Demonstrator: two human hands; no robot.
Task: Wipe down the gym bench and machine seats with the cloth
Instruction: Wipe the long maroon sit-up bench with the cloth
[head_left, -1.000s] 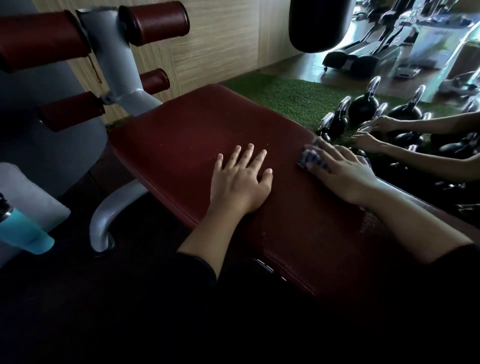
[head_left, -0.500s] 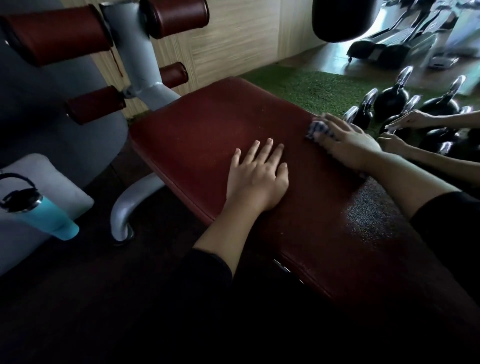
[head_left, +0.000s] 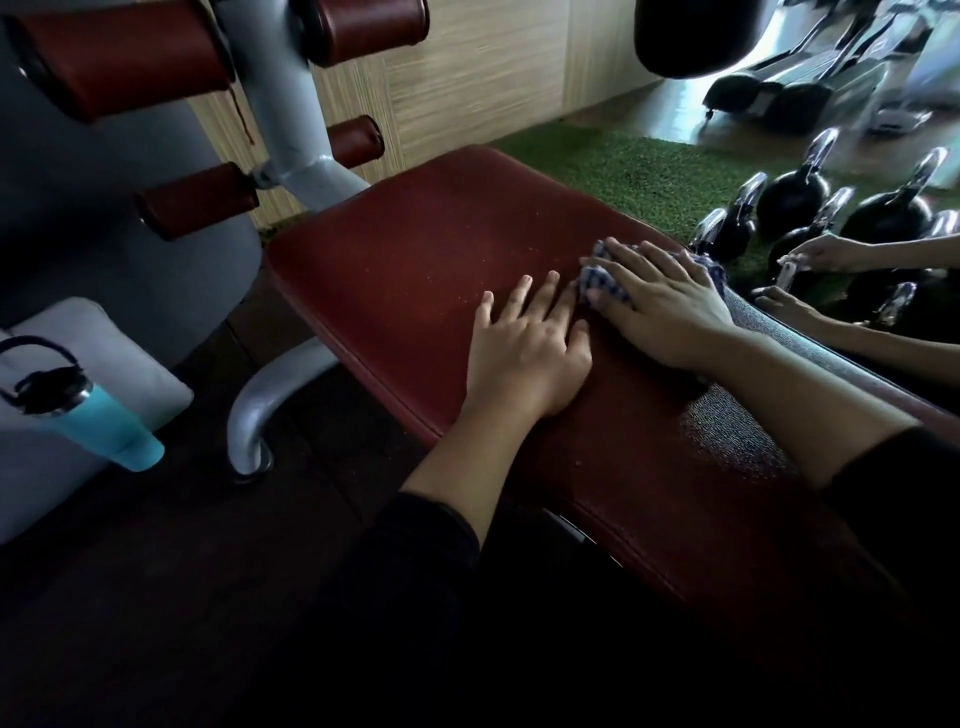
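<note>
Our left hand (head_left: 524, 353) lies flat on the red bench pad (head_left: 415, 275); beside it, our right hand (head_left: 665, 306) presses the checked cloth (head_left: 602, 280) under flat fingers. We judge it soft, light and limp, best bunched beneath the palm.

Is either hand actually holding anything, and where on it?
The right hand presses flat on top of the checked cloth against the bench. The left hand rests flat on the bench, holding nothing.
</note>
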